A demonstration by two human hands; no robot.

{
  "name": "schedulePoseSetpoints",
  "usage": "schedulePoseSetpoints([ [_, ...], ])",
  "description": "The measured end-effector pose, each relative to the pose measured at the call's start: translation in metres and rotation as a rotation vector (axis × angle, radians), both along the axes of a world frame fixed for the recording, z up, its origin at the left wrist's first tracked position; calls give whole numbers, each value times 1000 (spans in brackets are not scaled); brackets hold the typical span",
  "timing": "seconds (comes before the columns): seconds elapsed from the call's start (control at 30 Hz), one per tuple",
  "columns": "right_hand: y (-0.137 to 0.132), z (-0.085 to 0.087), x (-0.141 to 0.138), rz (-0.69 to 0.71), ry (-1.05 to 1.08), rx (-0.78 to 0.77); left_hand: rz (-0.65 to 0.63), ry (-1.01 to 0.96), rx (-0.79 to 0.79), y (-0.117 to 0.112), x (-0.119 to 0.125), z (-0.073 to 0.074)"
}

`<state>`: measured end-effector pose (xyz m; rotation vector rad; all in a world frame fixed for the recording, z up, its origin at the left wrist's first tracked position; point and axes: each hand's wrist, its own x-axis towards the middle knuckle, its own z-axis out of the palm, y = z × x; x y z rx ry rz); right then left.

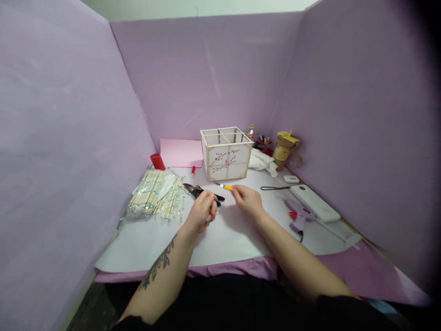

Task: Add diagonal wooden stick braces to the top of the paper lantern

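Note:
My right hand (248, 201) pinches a yellow-handled craft knife (227, 187), its blade pointing left, just in front of the lantern. My left hand (202, 211) is closed in a fist; a sliver of something thin shows under its fingers, too hidden to name. Behind the left hand lie pruning shears (193, 189) with black handles, partly covered by that hand. Beyond both hands stands a box-shaped lantern (227, 162) with a wooden stick frame and white panels, the front one painted with a red blossom branch.
Wrapped chopsticks (148, 193) lie in a plastic bag at left. Behind them are a red object (157, 162), a pink sheet (181, 152) and a red-and-white tube (193, 172). A lilac glue gun (299, 218), white device (315, 202) and yellow-topped cup (283, 149) occupy the right. Lilac walls enclose the table.

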<state>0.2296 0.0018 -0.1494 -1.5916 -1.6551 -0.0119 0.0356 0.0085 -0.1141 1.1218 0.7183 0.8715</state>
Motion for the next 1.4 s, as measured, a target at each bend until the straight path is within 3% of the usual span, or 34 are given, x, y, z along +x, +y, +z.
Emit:
schedulePoseSetpoints([
  [0.1, 3, 0, 15, -95, 46, 29, -27, -10, -16, -3, 1, 0],
  [0.33, -10, 5, -1, 211, -31, 39, 25, -4, -28, 1, 5, -6],
  [0.7, -12, 3, -2, 232, -68, 50, 16, 27, -11, -1, 5, -2],
  [0.9, -11, 2, -8, 147, -79, 23, -13, -15, -37, -1, 1, 2],
  [1.13, -3, 2, 14, -76, -21, 33, -46, -45, -51, -3, 0, 3],
  [1.3, -12, 5, 1, 144, -75, 32, 0, -33, -43, -1, 3, -1],
  [1.4, -15, 7, -7, 195, -92, 29, 6, -12, -33, 0, 3, -2],
])
